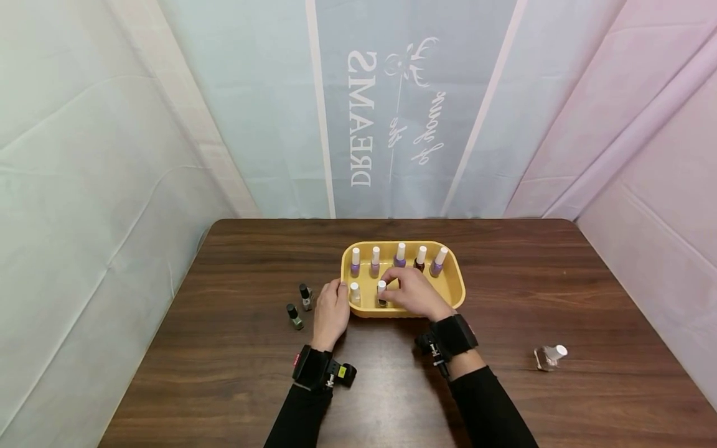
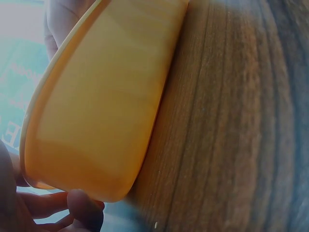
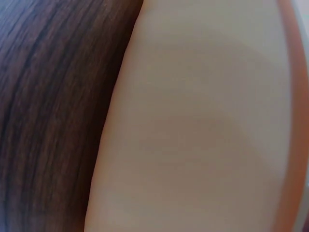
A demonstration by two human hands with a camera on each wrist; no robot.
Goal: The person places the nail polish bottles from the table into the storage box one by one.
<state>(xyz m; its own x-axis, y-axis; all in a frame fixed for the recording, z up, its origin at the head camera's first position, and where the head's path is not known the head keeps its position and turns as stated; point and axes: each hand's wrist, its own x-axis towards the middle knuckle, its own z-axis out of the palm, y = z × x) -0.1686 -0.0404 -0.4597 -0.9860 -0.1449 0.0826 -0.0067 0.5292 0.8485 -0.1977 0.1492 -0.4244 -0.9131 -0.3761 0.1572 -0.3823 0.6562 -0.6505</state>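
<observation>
A yellow tray [image 1: 459,292] stands on the table with several small nail polish bottles upright in it. At its left end my left hand [image 1: 332,313] holds the rim; in the left wrist view its fingers [image 2: 43,204] curl about the tray's end. Reaching over the front side, my right hand [image 1: 413,292] pinches the white cap of a dark nail polish bottle [image 1: 382,294] in the front row. To its left is a clear bottle [image 1: 355,292] with a white cap. Purple bottles, such as one [image 1: 355,262] at the far left, line the back row. The tray's pale side wall [image 3: 203,125] fills the right wrist view.
Left of my left hand, two black-capped bottles stand on the table, one clear [image 1: 305,297] and one green [image 1: 294,316]. A clear bottle [image 1: 548,357] with a white cap is at the right. Fabric curtains [image 1: 280,124] hang behind the wooden table [image 1: 224,373].
</observation>
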